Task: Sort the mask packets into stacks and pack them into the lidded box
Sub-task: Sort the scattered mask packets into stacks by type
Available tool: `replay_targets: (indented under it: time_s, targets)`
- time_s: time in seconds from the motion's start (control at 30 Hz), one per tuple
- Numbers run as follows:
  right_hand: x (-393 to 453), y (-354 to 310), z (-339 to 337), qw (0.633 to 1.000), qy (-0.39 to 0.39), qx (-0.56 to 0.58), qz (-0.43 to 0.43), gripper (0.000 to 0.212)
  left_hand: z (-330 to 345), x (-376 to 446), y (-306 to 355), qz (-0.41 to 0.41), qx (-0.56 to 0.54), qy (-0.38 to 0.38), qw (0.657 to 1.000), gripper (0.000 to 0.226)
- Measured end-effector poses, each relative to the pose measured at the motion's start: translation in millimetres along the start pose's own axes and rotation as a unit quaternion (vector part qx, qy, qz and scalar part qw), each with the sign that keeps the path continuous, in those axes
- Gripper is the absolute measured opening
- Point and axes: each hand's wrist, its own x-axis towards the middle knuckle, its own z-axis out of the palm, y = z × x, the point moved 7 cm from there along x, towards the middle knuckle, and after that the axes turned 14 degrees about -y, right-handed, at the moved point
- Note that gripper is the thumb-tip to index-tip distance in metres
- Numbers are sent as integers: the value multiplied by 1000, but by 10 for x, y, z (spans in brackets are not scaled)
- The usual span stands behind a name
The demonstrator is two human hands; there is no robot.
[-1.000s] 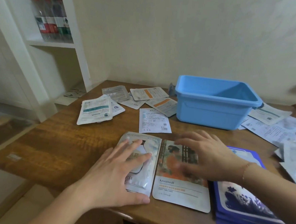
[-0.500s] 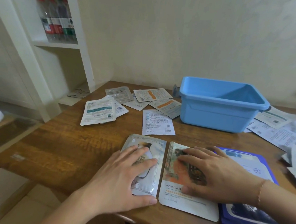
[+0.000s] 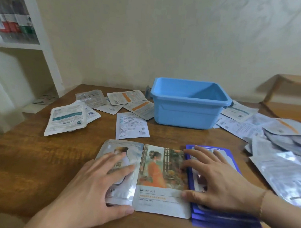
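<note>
At frame centre the lidless blue box (image 3: 187,114) is sitting empty, while both flat, open hands, left hand (image 3: 94,186) and right hand (image 3: 219,181), are pressing packets, gripping nothing.

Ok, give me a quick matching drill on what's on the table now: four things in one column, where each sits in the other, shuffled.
Things:
1. blue box
2. orange-dress packet
3. purple stack
4. silver-edged packet

Places:
A. under the left hand
B. under the right hand
C. at the back of the table, open and empty
D. between the two hands, flat

Pairs: 1-C, 2-D, 3-B, 4-A
</note>
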Motion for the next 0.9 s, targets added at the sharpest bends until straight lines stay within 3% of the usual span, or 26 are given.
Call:
replay_targets:
  time_s: [0.6,0.7,0.8,0.9]
  targets:
    - [-133,234,55,1000,14,-9,4,72,6,75,174,33,-22,1,999,90]
    - [-129,233,-64,997,64,33,-9,72,-42,44,43,37,-60,-3,998,90]
    - [-50,181,-333,981,159,105,-23,62,-215,45,-286,-3,-129,38,991,82]
    - [234,-78,-560,980,164,104,-48,55,-408,139,-763,-87,-151,68,982,76]
